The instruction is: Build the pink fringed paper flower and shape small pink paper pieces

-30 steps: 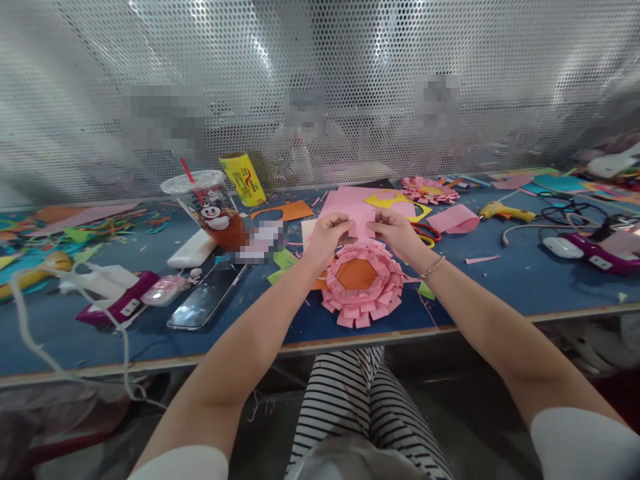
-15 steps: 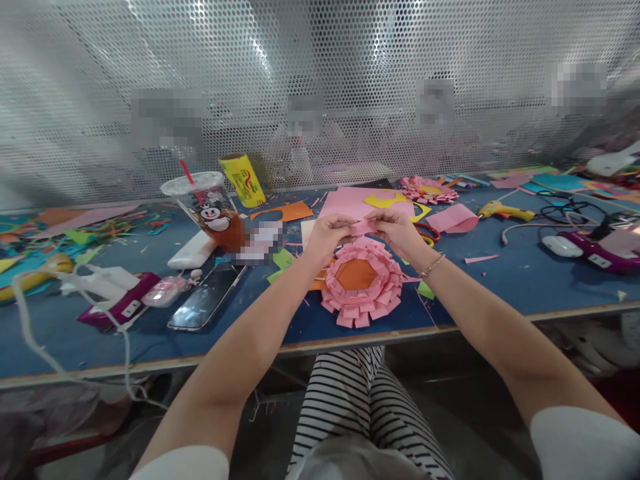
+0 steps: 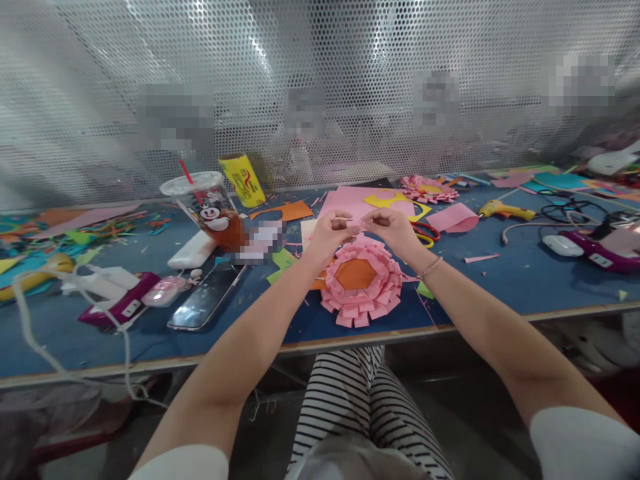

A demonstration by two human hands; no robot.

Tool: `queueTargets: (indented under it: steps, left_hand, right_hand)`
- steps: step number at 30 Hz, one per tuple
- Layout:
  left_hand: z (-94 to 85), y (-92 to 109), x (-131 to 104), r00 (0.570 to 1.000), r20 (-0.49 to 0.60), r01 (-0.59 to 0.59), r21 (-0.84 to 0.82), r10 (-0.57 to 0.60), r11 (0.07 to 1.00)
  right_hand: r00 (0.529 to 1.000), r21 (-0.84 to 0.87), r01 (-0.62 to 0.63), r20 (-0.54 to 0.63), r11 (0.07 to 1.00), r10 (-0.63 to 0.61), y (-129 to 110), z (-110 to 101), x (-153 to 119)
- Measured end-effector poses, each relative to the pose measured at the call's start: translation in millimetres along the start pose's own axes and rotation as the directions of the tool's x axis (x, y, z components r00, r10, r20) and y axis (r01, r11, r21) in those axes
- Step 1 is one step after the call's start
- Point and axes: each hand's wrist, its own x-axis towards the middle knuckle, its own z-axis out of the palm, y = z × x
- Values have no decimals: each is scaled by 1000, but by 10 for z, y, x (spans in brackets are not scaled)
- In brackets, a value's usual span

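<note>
Between my two hands is a small pink paper strip (image 3: 359,227), mostly covered by the fingers. My left hand (image 3: 331,235) pinches its left end, and my right hand (image 3: 394,230) pinches the other end, fingertips close together. Just below them on the table lies a pink paper flower (image 3: 363,307) with layered fringed petals and an orange centre (image 3: 355,274). Scissors with red and yellow handles (image 3: 426,235) lie beside my right hand, partly hidden by it.
Left stand a cup with a straw (image 3: 213,213) and a phone (image 3: 207,297). Behind are pink paper (image 3: 340,200), a yellow cut-out sheet (image 3: 395,201) and another paper flower (image 3: 429,189). Right lie folded pink paper (image 3: 454,219), a yellow glue gun (image 3: 507,211) and cables. A perforated metal screen (image 3: 320,53) closes the back.
My fingers have shifted on the pink strip, and less of it shows between the hands now. The flower and the things around it have stayed in place.
</note>
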Motion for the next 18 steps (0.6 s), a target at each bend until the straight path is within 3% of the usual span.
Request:
queueTargets:
  steps: [5,14,18]
  left_hand:
    - [-12,-14,-3,1000,-15,23,40,-23,999]
    - [-2,14,2,987,-28,156,-113,-160,981]
    - [-6,23,0,986,-17,165,-129,-169,978]
  right_hand:
    - [999,19,-30,-13,999,30,36,-5,10]
    - [998,15,-48,-29,999,49,32,-12,8]
    - [999,-22,-25,-26,999,24,-8,-12,5]
